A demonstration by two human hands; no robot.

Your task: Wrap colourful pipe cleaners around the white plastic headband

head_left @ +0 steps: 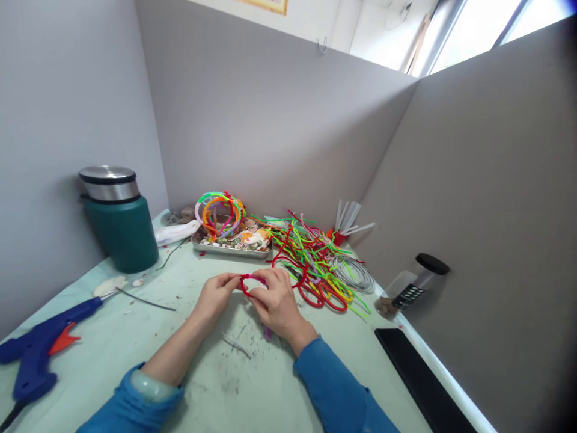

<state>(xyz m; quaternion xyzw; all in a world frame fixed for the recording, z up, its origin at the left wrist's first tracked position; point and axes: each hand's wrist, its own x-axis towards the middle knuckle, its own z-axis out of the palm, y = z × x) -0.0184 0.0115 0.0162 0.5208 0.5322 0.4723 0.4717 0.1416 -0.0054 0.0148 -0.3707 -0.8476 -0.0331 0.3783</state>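
Over the middle of the table, a small loop of red and purple pipe cleaner (244, 287) is held between my two hands. My left hand (215, 299) pinches the loop's left side between thumb and fingertips. On the right side, my right hand (278, 302) grips the same loop, its fingers curled round the purple part. A purple end (267, 332) hangs below that hand. Just behind and to the right lie red-handled scissors (321, 296), partly under a heap of coloured pipe cleaners (311, 246).
A metal tray (232, 251) holds small pieces and coloured rings (219, 215). At left stand a green flask (121, 231) and a blue glue gun (42, 355). A coil of grey wire (356, 273), a clear jar (412, 285) and a black flat bar (419, 379) are at right.
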